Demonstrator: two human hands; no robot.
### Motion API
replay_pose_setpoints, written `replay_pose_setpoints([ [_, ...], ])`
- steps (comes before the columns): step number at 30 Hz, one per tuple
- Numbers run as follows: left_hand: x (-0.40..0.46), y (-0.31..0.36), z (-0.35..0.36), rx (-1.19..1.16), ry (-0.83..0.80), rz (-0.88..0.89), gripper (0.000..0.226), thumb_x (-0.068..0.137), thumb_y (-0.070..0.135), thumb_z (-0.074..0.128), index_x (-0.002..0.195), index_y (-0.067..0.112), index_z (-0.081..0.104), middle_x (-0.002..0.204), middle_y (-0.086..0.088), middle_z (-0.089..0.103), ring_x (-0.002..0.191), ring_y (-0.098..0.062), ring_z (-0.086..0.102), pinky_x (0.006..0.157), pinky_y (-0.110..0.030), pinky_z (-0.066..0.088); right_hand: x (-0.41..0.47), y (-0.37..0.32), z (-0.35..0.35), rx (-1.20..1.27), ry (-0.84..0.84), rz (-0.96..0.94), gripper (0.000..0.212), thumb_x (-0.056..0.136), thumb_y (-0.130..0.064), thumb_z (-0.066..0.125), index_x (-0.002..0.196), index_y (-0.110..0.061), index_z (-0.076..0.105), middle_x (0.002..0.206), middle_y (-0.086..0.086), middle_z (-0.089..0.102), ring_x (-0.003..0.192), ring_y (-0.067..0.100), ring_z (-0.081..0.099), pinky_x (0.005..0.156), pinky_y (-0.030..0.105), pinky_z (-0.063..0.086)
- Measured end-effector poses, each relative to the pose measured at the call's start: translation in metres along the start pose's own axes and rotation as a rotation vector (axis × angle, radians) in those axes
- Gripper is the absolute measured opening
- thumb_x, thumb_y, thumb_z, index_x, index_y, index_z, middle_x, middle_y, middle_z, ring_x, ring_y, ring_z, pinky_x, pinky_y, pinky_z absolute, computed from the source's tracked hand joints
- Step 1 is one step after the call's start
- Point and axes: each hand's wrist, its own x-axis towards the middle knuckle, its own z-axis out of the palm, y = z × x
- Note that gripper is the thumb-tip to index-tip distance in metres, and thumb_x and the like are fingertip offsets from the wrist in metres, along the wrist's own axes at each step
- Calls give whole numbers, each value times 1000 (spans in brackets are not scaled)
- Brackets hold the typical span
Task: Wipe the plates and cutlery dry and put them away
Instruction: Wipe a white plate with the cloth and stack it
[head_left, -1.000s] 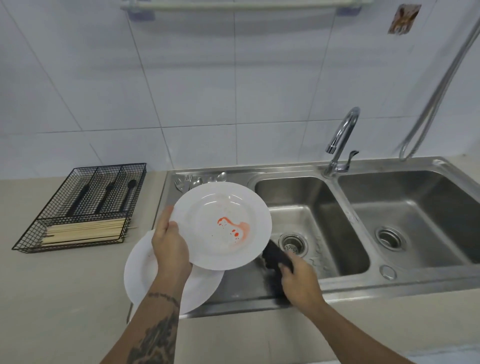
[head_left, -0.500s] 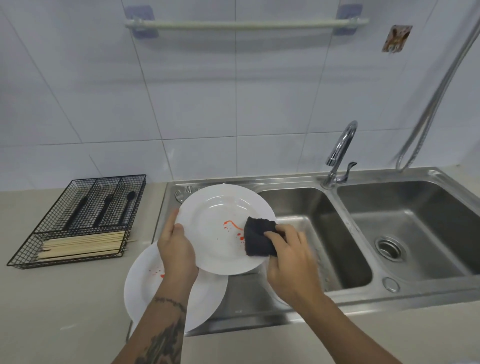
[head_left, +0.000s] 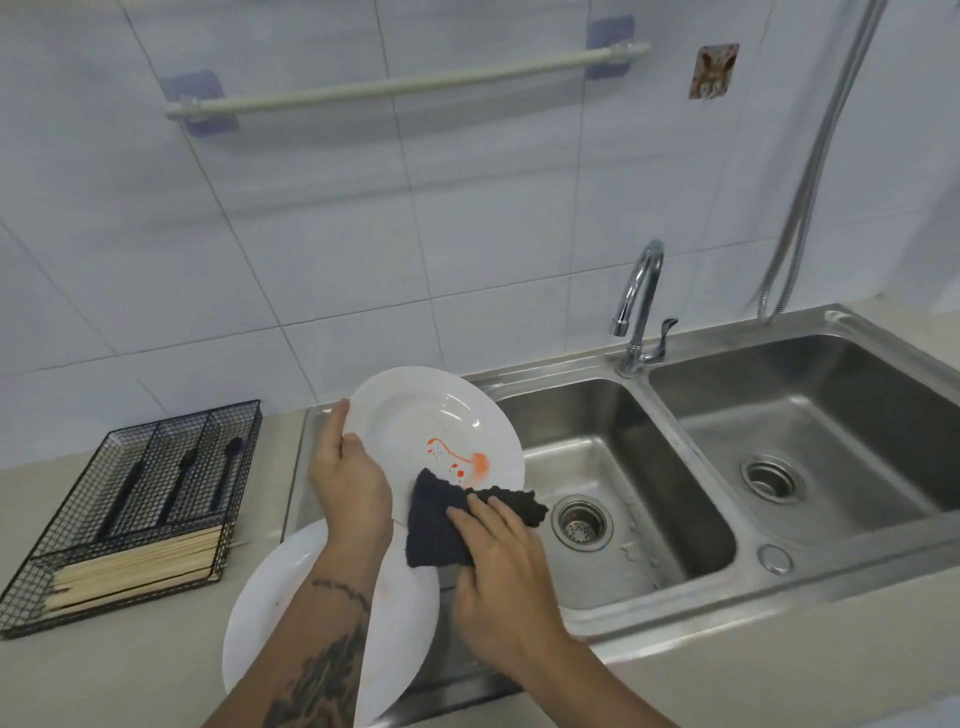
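My left hand grips the left rim of a white plate, holding it tilted over the sink's draining board. An orange-red smear marks the plate's middle. My right hand presses a dark cloth against the plate's lower edge, just below the smear. A second white plate lies flat beneath my left forearm, half over the counter edge of the draining board.
A black wire cutlery tray with dark-handled utensils and wooden chopsticks stands on the counter at left. A steel double sink with a faucet fills the right. A towel rail hangs on the tiled wall.
My right hand brought the dark cloth from the sink's front edge onto the plate, then slid it down to the lower rim. The view has tilted and shifted.
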Motion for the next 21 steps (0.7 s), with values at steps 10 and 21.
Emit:
replay_pose_setpoints([
  [10,-8,-7,46,218,-96,119,44,104,15,34,134,34,59,142,-12,55,129,-40,51,109,-45,46,20,32,-22,64,-181,20,67,88,-14,45,152,-25,31,159,1,28,146,21,19,120,41,15],
  [21,-13,-5,68,242,-106,115,43,104,19,34,132,39,60,136,-3,61,113,-36,60,106,-50,48,26,49,-32,165,-196,18,66,89,-12,44,153,-24,30,159,1,28,146,19,19,120,35,16],
])
